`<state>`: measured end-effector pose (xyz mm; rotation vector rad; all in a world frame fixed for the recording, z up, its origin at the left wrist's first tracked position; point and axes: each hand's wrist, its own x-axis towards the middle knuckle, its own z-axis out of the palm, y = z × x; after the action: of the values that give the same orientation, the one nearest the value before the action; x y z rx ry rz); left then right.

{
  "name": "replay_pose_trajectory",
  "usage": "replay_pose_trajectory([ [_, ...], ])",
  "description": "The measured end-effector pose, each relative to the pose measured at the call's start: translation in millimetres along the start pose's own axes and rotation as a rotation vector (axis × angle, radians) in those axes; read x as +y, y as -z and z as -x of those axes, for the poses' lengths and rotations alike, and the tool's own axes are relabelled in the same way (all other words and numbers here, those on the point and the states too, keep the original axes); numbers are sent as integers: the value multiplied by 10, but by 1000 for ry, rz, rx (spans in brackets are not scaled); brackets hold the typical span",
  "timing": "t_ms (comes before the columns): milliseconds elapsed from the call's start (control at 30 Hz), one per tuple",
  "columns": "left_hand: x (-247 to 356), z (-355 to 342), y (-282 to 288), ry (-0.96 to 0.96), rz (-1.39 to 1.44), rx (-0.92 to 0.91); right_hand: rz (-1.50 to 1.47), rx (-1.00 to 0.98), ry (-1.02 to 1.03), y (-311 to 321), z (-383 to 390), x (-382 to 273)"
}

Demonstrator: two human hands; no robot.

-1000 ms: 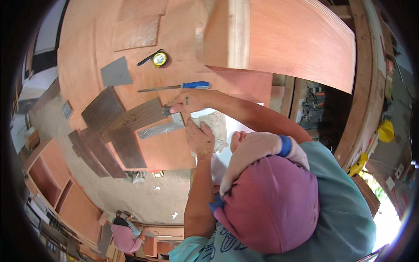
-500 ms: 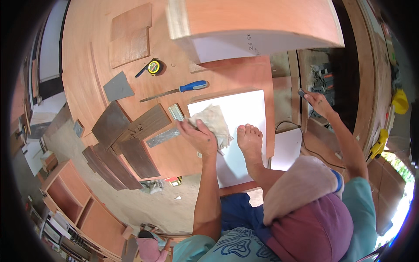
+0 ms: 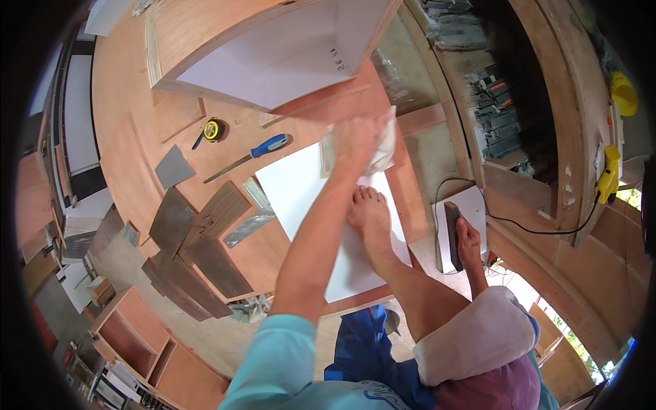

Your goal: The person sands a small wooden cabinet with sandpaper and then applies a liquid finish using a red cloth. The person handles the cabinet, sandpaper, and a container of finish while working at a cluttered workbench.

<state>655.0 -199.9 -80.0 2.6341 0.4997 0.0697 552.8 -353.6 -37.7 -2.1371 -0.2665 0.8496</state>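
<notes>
My left hand (image 3: pixel 358 142), slightly blurred, presses a crumpled off-white rag (image 3: pixel 385 152) onto the far end of a white panel (image 3: pixel 301 205). Its fingers are bunched over the cloth and partly hidden. My bare foot (image 3: pixel 371 213) rests on the same panel, nearer to me than the rag. Off to the right, my right hand (image 3: pixel 469 243) grips a long, dark, flat-sided block (image 3: pixel 452 236), held upright beside the worktable. Left of the panel lie a blue-handled file (image 3: pixel 247 157) and a yellow-and-black tape measure (image 3: pixel 213 130).
A large open plywood box (image 3: pixel 266 68) stands at the far side of the table. Dark wood offcuts (image 3: pixel 217 266) overlap at the left. Right of the table, a black cord (image 3: pixel 506 217) runs to a yellow tool (image 3: pixel 607 174), near a tray of metal parts (image 3: pixel 495 102).
My left hand and the rag have moved from the panel's left edge to its far end. My right hand has come back toward me with the dark block. The whole view has shifted.
</notes>
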Motion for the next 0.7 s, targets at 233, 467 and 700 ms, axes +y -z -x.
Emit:
replay_pose_trajectory([
  [233, -578, 127, 112, -31, -76, 123, 107, 76, -93, -284, 35, -459],
  [467, -2147, 1176, 784, 154, -171, 122, 279, 125, -25, -404, -35, -306],
  [700, -2484, 1854, 898, 896, 749, 659, 251, 24, -105, -262, 45, -766],
])
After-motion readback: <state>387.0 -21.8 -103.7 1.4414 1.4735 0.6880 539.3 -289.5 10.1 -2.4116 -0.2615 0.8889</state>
